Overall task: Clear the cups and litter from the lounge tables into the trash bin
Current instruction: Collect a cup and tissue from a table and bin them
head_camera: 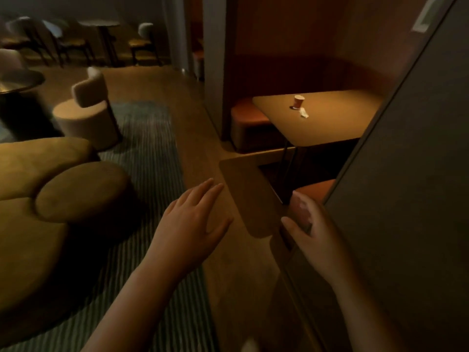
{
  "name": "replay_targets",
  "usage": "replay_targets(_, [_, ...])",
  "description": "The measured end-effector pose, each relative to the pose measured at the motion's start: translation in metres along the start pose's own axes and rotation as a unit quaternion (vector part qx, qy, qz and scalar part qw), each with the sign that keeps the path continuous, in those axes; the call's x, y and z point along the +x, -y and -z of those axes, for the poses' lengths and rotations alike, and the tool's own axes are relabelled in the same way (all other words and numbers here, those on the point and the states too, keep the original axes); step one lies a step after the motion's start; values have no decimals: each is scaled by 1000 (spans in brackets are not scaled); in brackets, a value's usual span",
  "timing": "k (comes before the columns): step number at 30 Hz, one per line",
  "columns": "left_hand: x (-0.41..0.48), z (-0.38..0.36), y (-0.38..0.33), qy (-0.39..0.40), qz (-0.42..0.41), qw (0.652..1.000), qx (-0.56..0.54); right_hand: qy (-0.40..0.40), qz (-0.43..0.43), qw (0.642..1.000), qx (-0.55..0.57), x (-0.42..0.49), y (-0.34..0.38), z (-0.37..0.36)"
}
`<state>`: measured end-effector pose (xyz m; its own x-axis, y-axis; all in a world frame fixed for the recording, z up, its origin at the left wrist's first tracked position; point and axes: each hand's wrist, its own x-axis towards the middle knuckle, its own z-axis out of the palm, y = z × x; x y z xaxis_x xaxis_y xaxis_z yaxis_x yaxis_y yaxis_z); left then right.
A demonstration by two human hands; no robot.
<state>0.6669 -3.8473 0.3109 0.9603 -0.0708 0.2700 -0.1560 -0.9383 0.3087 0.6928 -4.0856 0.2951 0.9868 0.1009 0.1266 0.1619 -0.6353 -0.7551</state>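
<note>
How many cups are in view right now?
2. One cup stands on the table, beside a white scrap; a second cup, blurred, looks gripped in the right hand. More may be hidden.

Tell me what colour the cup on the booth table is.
Red; the cup shows best in the head view.

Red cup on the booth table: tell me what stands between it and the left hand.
Nothing visible blocks it. The left hand hangs open over bare floor, well short of the table; the red cup stands upright, crumpled white litter just beside it.
</note>
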Motion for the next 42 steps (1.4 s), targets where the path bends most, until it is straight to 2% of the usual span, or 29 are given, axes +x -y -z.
replay_targets(5, [136, -51, 16, 7, -40, 999, 13, -37, -21, 999, 21, 130, -45, -4])
replay_targets(13, [360, -114, 45, 7, -63, 998, 12, -58, -48, 992, 101, 388, -95, -28])
replay_targets(18, [472, -137, 79, 2, -33, 999, -4, -16, -37, 994, 100, 521, -104, -48])
replay_targets(22, [577, -184, 104, 11, -23, 999, -20, -3, -29, 998, 62, 619, -132, -58])
replay_targets(30, [819, -273, 119, 95, -113, 987, -56, -33, -139, 988, 53, 796, -217, -53])
replay_targets(33, [903, -307, 103, 132, -156, 976, -78, -88, -168, 981, 50, 853, -248, -38])
replay_targets(39, [1034, -384, 65, 195, -205, 955, -93, -120, -236, 964, 12, 932, -325, -10])
replay_targets(42, [1089, -424, 53, 197, -210, 953, -93, -110, -254, 961, -18, 979, -364, 1])
